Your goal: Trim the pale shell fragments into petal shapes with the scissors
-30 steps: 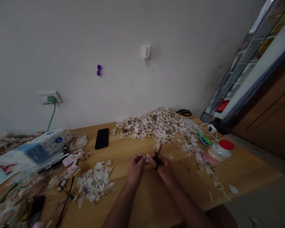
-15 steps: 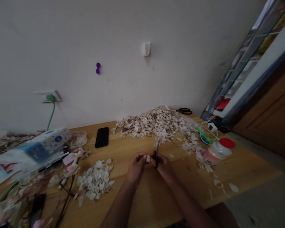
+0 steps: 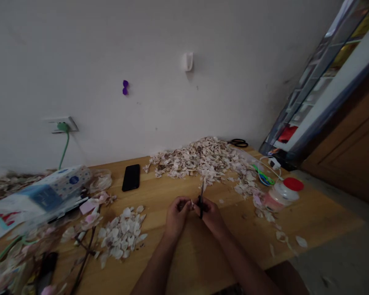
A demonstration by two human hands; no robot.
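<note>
My left hand (image 3: 177,215) pinches a small pale petal-like piece (image 3: 192,205) between thumb and fingertips, over the wooden table (image 3: 160,192). Close beside it, my right hand (image 3: 211,214) is closed around black-handled scissors (image 3: 201,201), their blades pointing away toward the wall; its fingertips are at the piece too. Beyond both hands lies a big heap of dry, pale flakes (image 3: 199,157). A smaller pile of whiter, rounder pieces (image 3: 123,233) sits to the left of my left hand.
A black phone (image 3: 131,177) lies left of the heap. At the right stands a jar with a red lid (image 3: 284,194), near a white cable (image 3: 274,163). Another pair of scissors (image 3: 239,142) is at the back. Artificial flowers (image 3: 90,219) and a tissue pack (image 3: 61,186) crowd the left.
The scissors have turned slightly more upright in my right hand, and the held piece now shows narrower between my fingers. The whole view has shifted a little.
</note>
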